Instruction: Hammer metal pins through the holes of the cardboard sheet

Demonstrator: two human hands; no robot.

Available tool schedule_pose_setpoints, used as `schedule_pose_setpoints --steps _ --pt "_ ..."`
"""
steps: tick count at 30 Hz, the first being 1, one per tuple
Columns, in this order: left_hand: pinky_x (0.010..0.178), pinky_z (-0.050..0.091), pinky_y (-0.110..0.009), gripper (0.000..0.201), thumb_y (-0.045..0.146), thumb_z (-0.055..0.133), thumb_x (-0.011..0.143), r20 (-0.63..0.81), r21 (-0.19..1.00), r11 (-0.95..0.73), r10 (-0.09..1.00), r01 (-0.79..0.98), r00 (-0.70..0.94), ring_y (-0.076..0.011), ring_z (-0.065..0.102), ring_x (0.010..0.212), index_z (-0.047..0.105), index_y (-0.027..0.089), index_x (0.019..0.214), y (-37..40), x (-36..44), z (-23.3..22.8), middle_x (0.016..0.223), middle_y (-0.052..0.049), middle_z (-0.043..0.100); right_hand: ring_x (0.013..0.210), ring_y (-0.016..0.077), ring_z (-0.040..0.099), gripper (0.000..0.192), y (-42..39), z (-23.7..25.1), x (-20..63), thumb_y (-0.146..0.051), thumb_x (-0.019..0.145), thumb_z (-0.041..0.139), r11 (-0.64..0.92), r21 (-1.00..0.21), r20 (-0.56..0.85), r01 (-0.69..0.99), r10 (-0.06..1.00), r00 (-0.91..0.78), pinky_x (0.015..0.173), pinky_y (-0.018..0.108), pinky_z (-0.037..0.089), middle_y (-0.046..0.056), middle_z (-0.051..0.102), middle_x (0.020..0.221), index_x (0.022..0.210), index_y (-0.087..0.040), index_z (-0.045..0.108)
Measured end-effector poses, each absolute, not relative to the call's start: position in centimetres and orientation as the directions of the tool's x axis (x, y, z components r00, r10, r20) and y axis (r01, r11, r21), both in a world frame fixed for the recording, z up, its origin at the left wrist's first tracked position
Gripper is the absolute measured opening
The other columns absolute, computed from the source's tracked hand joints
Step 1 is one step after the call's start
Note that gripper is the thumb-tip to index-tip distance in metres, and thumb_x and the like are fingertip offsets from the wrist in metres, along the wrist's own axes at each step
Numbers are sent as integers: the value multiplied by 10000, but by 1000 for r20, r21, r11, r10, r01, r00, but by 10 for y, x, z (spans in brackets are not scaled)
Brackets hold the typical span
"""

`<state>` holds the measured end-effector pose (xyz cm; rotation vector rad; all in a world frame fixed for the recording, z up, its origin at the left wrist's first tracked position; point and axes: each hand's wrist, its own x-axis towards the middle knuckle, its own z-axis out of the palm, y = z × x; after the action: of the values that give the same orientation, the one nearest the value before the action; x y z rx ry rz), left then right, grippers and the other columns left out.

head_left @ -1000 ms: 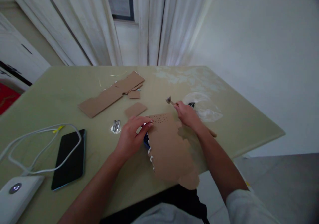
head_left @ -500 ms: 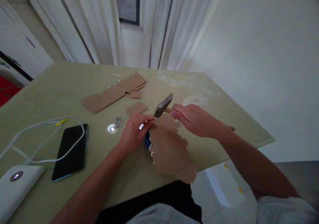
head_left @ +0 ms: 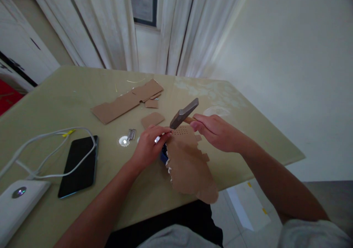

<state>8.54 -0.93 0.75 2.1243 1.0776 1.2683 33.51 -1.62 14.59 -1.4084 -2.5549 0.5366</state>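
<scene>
A hammer is gripped near its head by my right hand, fingers closed round the wooden handle. Its head is tilted, one end just above the fingertips of my left hand. Those fingers are pinched at the top left edge of a cut cardboard piece, on what looks like a nail, almost wholly hidden. Rows of small holes show in the cardboard near its top. Under its left side a dark blue object peeks out, mostly covered. White bits line the cardboard's left edge. Several loose nails lie left of my left hand.
Flat cardboard strips and a small cardboard piece lie further back on the table. To the left are a black-screened phone, a white cable and a white device. The table's front edge is close to my body.
The hammer head has tipped, its far end swinging up and to the right. My left hand keeps its pinch at the cardboard's edge. The whole view has shifted slightly.
</scene>
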Motion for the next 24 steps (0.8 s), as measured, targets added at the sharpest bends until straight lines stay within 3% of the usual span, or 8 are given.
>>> schedule_pose_setpoints --steps 4,10,15,21,24 --pt "865 564 -389 192 311 636 1066 525 688 -599 800 410 289 -230 738 897 811 234 1057 -10 85 10 984 -51 850 698 186 542 447 -16 146 333 -521 1178 334 471 -374 -86 799 840 -535 697 331 305 4 566 745 899 -228 524" --pt "848 562 -381 184 320 643 1067 519 705 -591 806 391 285 -223 740 890 815 253 1063 -9 85 11 1032 -44 859 683 175 522 466 -13 151 333 -559 1172 334 463 -419 -3 781 859 -512 689 323 306 -6 548 739 888 -234 511" --pt "826 559 -370 176 299 652 1055 515 710 -586 810 390 279 -228 732 890 815 241 1024 -9 84 8 989 -48 848 681 179 526 471 -13 149 329 -559 1172 333 475 -400 -70 784 837 -543 687 325 295 -9 540 725 891 -232 522" --pt "822 551 -353 150 285 674 1049 530 706 -594 804 384 269 -210 716 862 816 242 1066 -9 84 6 990 -33 848 686 170 519 468 -14 153 330 -555 1175 331 479 -443 14 758 849 -528 694 318 304 -13 538 739 883 -234 507" --pt "796 541 -356 165 298 662 1055 533 696 -600 800 394 278 -208 707 826 812 234 1029 -9 84 8 967 -35 846 685 173 521 447 -14 151 329 -527 1174 347 463 -428 -38 776 849 -527 686 320 295 -13 540 731 883 -232 516"
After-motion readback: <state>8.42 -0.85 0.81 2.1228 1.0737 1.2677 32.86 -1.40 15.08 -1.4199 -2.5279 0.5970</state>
